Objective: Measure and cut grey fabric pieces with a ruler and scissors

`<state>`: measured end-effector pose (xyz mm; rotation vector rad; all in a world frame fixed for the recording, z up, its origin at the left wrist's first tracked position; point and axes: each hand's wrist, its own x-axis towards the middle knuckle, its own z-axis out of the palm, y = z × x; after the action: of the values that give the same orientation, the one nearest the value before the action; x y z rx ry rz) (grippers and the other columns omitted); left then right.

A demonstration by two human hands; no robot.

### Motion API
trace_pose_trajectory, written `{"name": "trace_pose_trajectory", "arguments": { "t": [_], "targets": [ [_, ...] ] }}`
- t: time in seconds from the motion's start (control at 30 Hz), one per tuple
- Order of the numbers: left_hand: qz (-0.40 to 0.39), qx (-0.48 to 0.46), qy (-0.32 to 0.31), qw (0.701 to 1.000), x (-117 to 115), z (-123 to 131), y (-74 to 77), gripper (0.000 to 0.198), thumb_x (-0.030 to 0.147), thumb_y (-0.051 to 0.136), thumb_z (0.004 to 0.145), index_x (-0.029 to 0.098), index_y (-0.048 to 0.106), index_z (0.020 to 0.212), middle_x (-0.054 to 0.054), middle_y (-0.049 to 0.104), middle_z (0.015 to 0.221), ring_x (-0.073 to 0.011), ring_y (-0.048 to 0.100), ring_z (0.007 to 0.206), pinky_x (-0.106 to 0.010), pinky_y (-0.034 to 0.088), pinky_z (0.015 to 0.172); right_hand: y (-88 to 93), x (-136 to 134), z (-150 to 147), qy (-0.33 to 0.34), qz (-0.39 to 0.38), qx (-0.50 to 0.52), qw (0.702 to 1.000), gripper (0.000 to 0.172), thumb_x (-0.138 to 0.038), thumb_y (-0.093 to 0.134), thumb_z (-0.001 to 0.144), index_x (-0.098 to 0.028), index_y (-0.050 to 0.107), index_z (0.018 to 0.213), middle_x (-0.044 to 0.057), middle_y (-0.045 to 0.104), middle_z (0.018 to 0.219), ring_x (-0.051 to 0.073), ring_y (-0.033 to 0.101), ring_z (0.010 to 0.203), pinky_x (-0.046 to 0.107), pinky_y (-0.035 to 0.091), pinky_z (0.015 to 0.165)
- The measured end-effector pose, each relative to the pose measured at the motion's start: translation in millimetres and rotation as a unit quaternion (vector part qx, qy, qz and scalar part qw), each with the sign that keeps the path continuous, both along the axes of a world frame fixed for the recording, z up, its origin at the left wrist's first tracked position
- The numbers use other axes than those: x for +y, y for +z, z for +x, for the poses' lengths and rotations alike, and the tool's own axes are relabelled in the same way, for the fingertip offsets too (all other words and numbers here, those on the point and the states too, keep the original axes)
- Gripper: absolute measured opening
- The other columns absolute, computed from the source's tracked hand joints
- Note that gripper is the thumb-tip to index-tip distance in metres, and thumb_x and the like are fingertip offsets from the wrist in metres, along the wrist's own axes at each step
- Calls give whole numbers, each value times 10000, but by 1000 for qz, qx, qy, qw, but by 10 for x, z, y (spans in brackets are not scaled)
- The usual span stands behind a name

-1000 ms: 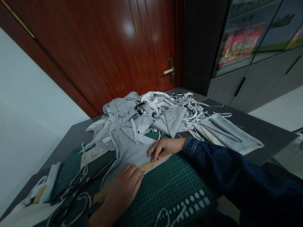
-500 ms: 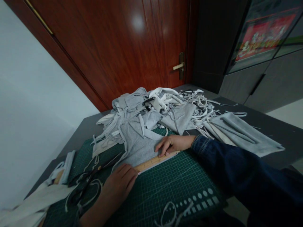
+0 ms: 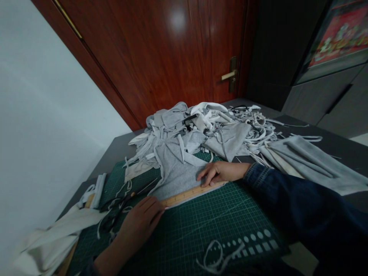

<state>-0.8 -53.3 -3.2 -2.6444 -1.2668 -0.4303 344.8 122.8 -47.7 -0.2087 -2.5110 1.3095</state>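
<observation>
A wooden ruler [image 3: 189, 195] lies slantwise along the lower edge of a grey fabric piece [image 3: 175, 176], which is spread on a green cutting mat [image 3: 224, 218]. My right hand [image 3: 220, 172] rests on the ruler's far end, with its fingertips on the fabric. My left hand [image 3: 140, 226] lies flat at the near end of the ruler and covers part of it. Black-handled scissors [image 3: 120, 207] sit on the mat to the left of my left hand, tangled with thin pale strips.
A heap of grey and white fabric scraps and strips [image 3: 201, 130] covers the dark table [image 3: 120, 161] behind the mat. A folded grey cloth [image 3: 310, 161] lies at right, and white cloth [image 3: 51, 237] at lower left. Behind stand a wooden door [image 3: 161, 57] and a dark cabinet [image 3: 324, 92].
The whole scene has shifted right in view as my head turned left. Both hands stay on the ruler, and the ruler and fabric look unmoved on the mat.
</observation>
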Motion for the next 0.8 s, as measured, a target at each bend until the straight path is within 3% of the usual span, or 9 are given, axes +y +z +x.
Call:
{"name": "trace_pose_trajectory", "arguments": {
  "t": [0.5,0.8],
  "targets": [
    [-11,-13,34,999,-147,-335,51,308,320,459,1077,226,691,899,-16,727,851,-168,703,793,-283,582,759,-39,3,4,9,1,6,1000,216,-325,691,994,-258,817,1157,95,717,1354,195,671,1205,350,486,1079],
    [21,-63,39,997,-238,-421,138,234,314,520,1072,222,673,920,-1,708,823,-139,692,754,-228,556,702,4,-22,22,2,-10,-14,1000,235,-368,664,1009,-275,815,1163,74,705,1374,196,653,1240,357,463,1114]
  ]
}}
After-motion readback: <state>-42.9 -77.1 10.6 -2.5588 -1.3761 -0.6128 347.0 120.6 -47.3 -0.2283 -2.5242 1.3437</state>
